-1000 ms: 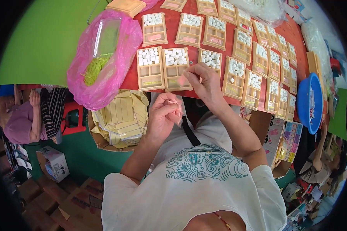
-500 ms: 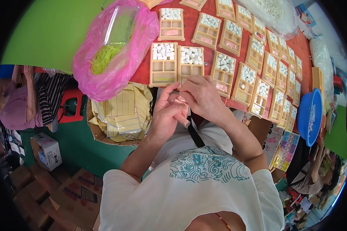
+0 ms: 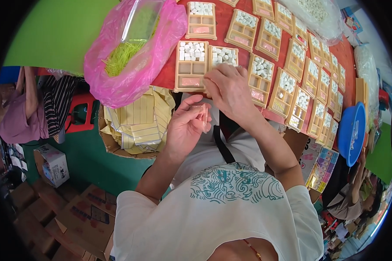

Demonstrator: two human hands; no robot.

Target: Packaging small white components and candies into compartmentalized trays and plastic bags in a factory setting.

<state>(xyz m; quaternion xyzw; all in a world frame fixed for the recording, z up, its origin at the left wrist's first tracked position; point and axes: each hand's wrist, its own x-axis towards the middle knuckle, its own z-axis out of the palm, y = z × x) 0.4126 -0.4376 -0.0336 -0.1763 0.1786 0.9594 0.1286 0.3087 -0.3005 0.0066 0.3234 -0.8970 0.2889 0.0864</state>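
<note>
At the red table (image 3: 165, 78), the left hand (image 3: 183, 127) grips pink packets (image 3: 203, 116) while the right hand (image 3: 231, 93), fingers curled, overhangs a tray (image 3: 209, 61), its hold unclear.

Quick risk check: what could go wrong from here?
1. The left hand holds pink packets beyond the near edge of the red table, so a slipped one could land on the lap or floor.
2. The right hand is over a tray with loose white cubes in an open compartment; knuckles might knock some out.
3. The pink bag of green sticks seems to overhang the edge; a snag could spill it.
</note>
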